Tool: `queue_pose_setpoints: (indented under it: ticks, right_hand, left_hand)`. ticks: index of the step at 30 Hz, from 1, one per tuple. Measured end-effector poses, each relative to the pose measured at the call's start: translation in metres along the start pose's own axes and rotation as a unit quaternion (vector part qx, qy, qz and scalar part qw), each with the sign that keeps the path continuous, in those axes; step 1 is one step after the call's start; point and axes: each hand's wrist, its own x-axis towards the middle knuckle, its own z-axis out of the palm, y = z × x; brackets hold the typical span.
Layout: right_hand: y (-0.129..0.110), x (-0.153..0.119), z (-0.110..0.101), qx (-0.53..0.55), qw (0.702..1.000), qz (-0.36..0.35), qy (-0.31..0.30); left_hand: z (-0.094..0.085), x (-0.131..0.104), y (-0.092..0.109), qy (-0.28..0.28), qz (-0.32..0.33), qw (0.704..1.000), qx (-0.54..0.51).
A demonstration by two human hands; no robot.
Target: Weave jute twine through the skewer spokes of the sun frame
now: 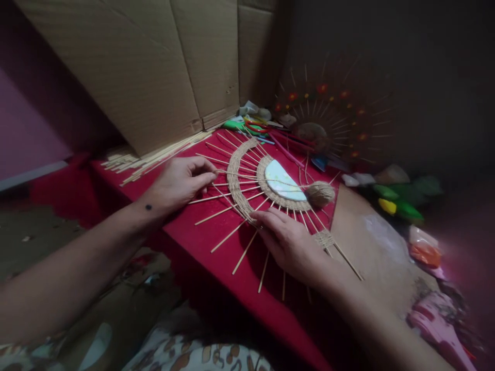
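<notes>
A half-round weaving of twine on thin wooden sticks lies on a red cloth. Its inner woven band surrounds a pale half-disc, and a second woven band arcs further out. My left hand pinches a strand of twine at the left, beyond the outer band. Fingers of my right hand are closed on the lower end of that band, where the twine meets it; the fingertips are partly hidden. A ball of twine rests by the half-disc's right corner, with strands crossing the piece.
Loose wooden sticks lie along the back left edge beside a cardboard sheet. Green-handled scissors sit behind the weaving. At right are a pink glue gun and colourful packets. A decorated sunburst piece leans at the back.
</notes>
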Motion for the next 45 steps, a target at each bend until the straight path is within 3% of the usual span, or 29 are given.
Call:
queue_pose_setpoints:
  ticks: [3,6,11,15,19,24,30,34,39,42,45]
  right_hand:
    - [-0.002,0.009,-0.011,0.049,0.998,0.016,-0.028]
    - [-0.004,0.024,-0.015,0.029,0.999,0.006,-0.027]
    - [-0.010,0.055,-0.003,-0.133,0.987,-0.004,-0.093]
    - [-0.013,0.071,0.008,-0.272,0.950,-0.088,-0.126]
    - [-0.012,0.069,0.014,-0.327,0.923,-0.171,-0.112]
    - [-0.007,0.061,0.022,-0.340,0.922,-0.167,-0.073]
    - [-0.004,0.059,0.026,-0.330,0.928,-0.169,-0.043]
    - [-0.003,0.059,0.026,-0.327,0.929,-0.167,-0.041]
    - [-0.003,0.058,0.027,-0.320,0.932,-0.160,-0.049]
    - [-0.004,0.058,0.027,-0.320,0.933,-0.155,-0.054]
    - [-0.004,0.058,0.027,-0.321,0.933,-0.151,-0.057]
  left_hand:
    - [-0.001,0.000,-0.001,-0.001,0.007,1.000,0.012]
    - [-0.002,0.001,-0.004,-0.002,0.006,1.000,0.016]
    - [-0.002,0.002,-0.007,-0.009,0.001,1.000,0.013]
    - [-0.002,0.001,-0.002,-0.008,-0.019,1.000,0.014]
    - [-0.007,-0.002,0.002,0.009,-0.016,0.999,0.026]
    - [-0.020,-0.023,-0.005,0.036,0.035,0.991,0.124]
    - [-0.022,-0.057,-0.005,0.048,0.019,0.985,0.164]
    - [-0.021,-0.063,0.001,0.057,0.006,0.962,0.268]
    - [-0.021,-0.062,0.004,0.020,-0.048,0.901,0.430]
    - [-0.022,-0.059,0.003,0.011,-0.059,0.879,0.473]
    - [-0.026,-0.053,0.002,-0.002,-0.029,0.870,0.492]
